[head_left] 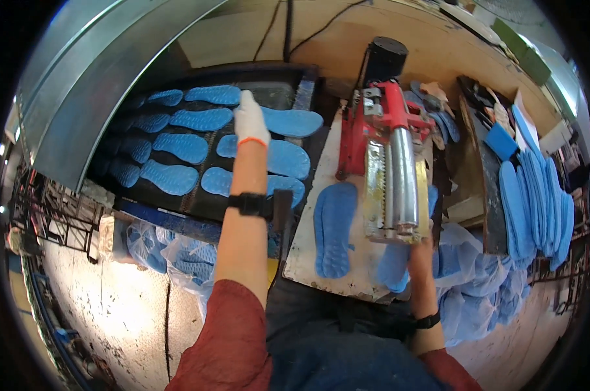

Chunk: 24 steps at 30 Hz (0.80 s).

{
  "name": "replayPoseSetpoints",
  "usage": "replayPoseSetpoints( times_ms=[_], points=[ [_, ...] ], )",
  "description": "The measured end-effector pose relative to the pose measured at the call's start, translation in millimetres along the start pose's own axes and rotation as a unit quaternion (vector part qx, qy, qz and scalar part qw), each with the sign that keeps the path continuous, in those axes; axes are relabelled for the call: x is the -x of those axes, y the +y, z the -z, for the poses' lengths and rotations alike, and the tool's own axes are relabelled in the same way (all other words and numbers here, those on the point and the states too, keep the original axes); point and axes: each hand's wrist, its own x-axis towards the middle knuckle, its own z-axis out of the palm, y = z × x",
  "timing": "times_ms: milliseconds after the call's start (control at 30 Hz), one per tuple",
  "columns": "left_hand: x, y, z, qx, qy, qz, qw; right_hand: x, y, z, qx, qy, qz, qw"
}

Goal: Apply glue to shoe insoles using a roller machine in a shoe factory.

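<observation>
My left hand (pixel 251 120), in a white glove with an orange cuff, is closed at the left end of a blue insole (pixel 294 122) over a dark belt (pixel 272 94). Other blue textured insoles (pixel 170 176) lie in rows on that belt. My right hand (pixel 422 255) is low beside the front end of a red machine (pixel 394 107) with metal rollers (pixel 404 182). Next to this hand a blue insole (pixel 393 266) sticks out from under the rollers. The fingers of my right hand are mostly hidden by the machine.
A pair of overlapping blue insoles (pixel 336 228) lies on the pale board (pixel 301 251) left of the rollers. Stacked insoles (pixel 536 205) stand at the right. Bags of blue insoles (pixel 480 287) sit below the bench. A metal hood (pixel 106 72) covers the belt's left end.
</observation>
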Motion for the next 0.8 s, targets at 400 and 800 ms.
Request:
replayPoseSetpoints(
  times_ms=[400,800],
  points=[
    [235.3,25.8,-35.2,0.211,-0.436,-0.172,0.858,-57.4,-157.8,-22.9,0.442,-0.116,0.460,0.761],
    [198.4,-51.5,-13.2,0.113,-0.403,-0.047,0.907,-17.2,-26.6,8.9,0.161,0.140,0.159,0.964]
  ],
)
